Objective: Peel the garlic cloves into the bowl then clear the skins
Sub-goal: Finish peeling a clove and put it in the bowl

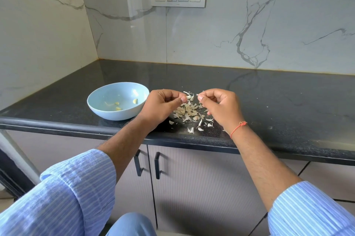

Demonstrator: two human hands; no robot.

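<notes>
1. A pale blue bowl (118, 100) sits on the dark bench (269, 97) just left of the left hand, holding a few peeled, yellowish garlic cloves (135, 101).
2. The left hand (161, 104) has its fingers curled, pinching a small garlic piece (190, 97) at the thumb tip.
3. Papery, off-white garlic skins (189, 113) lie scattered on the bench between and below both hands.
4. The right hand (221, 105) has its fingers curled, fingertips near the same piece; whether it grips anything cannot be told.
</notes>
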